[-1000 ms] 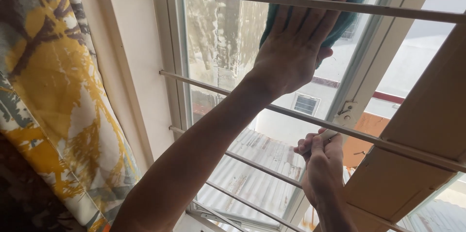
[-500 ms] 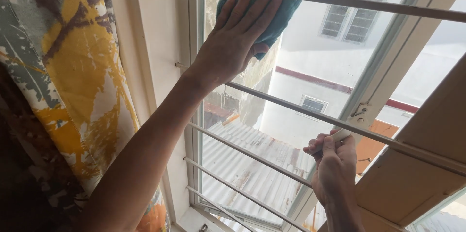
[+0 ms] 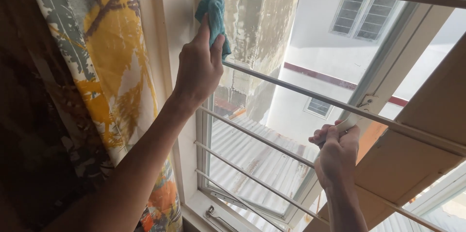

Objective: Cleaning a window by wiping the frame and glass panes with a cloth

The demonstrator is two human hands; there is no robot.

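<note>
My left hand (image 3: 199, 67) is raised and holds a teal cloth (image 3: 214, 16) bunched between thumb and fingers, pressed against the left edge of the window pane (image 3: 272, 33) beside the white frame (image 3: 187, 33). Lower right, my right hand (image 3: 337, 152) is closed around the white window handle (image 3: 347, 125) on the open sash's frame. Horizontal white metal bars (image 3: 291, 89) cross in front of the glass; both hands reach between them.
A patterned curtain (image 3: 102, 67) in yellow, grey and white hangs at the left. A wooden shutter panel (image 3: 412, 154) angles in at the right. Outside lie a corrugated roof (image 3: 262, 154) and a white building wall with windows (image 3: 369, 4).
My left hand has swept the cloth from the upper right of the pane to its left edge and bunched it up. The right hand stays on the handle.
</note>
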